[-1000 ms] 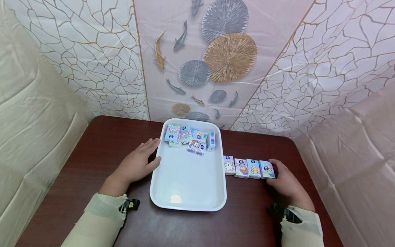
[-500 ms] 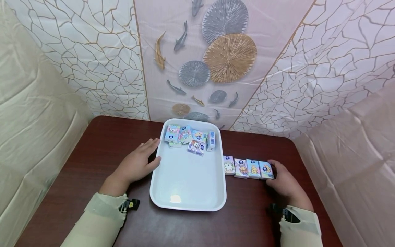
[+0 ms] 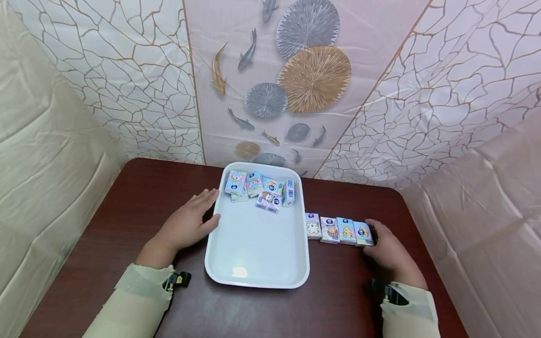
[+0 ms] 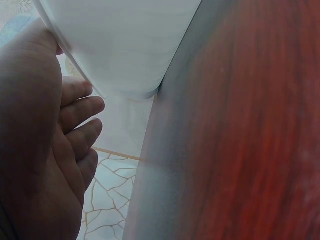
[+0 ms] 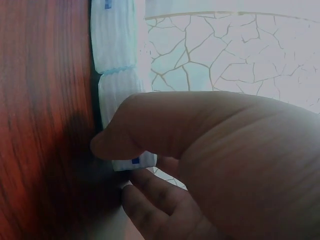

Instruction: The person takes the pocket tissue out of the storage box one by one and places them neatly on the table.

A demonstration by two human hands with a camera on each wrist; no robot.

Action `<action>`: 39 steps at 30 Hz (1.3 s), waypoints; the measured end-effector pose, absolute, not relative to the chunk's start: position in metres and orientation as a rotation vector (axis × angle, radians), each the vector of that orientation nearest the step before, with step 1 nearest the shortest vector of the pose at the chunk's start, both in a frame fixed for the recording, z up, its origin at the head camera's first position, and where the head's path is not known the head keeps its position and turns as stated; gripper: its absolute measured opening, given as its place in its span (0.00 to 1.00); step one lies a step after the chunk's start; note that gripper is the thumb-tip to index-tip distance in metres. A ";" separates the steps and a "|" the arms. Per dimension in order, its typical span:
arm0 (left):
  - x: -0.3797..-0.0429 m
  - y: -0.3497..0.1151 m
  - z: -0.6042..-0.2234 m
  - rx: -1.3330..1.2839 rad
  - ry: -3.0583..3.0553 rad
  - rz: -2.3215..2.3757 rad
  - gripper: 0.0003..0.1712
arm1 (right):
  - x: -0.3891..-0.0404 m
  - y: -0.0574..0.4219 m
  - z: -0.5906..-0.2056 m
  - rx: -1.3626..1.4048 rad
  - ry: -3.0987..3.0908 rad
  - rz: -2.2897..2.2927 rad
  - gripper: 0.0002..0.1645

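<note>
My right hand (image 3: 393, 251) grips the rightmost tissue pack (image 3: 363, 233), its thumb on the near side and fingers at the far side. In the right wrist view the thumb lies across this pack (image 5: 122, 95), which abuts its neighbour. Three more tissue packs, among them a blue one (image 3: 346, 230), continue the row leftward to the white tray (image 3: 305, 263). My left hand (image 3: 186, 225) rests its fingertips and thumb on the tray's left rim, fingers straight. The left wrist view shows that hand (image 4: 45, 130) against the tray's outer wall (image 4: 120, 55).
Several tissue packs, including a purple one (image 3: 268, 202), lie jumbled at the tray's far end, one standing on its edge. The dark red wooden table (image 3: 338, 305) has a patterned cloth (image 3: 270, 126) behind it. Pale padded cloth (image 3: 486, 220) rises on both sides.
My right hand has shifted slightly left with the rightmost tissue pack, which now lies flatter and closer against its neighbour. The left hand stays in place.
</note>
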State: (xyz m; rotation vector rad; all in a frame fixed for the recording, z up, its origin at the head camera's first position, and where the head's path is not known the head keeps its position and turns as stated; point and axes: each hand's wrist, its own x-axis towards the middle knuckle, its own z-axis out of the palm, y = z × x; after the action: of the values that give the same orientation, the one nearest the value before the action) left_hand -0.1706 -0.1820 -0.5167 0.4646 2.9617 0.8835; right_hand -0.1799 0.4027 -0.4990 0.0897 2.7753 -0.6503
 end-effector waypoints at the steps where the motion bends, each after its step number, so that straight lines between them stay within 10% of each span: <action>1: -0.171 -0.182 -0.517 0.461 2.958 0.883 0.45 | -0.180 0.402 -0.499 0.091 2.773 -0.650 0.55; 39: -0.170 -0.181 -0.515 0.452 2.950 0.872 0.45 | -0.175 0.397 -0.505 -0.103 2.861 -0.744 0.61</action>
State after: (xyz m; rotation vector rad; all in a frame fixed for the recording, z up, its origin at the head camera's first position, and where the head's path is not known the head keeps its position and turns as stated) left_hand -0.1703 -0.1814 -0.5148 0.4524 2.9499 0.8716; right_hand -0.1748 0.3970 -0.5046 -0.1033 2.8608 -0.7440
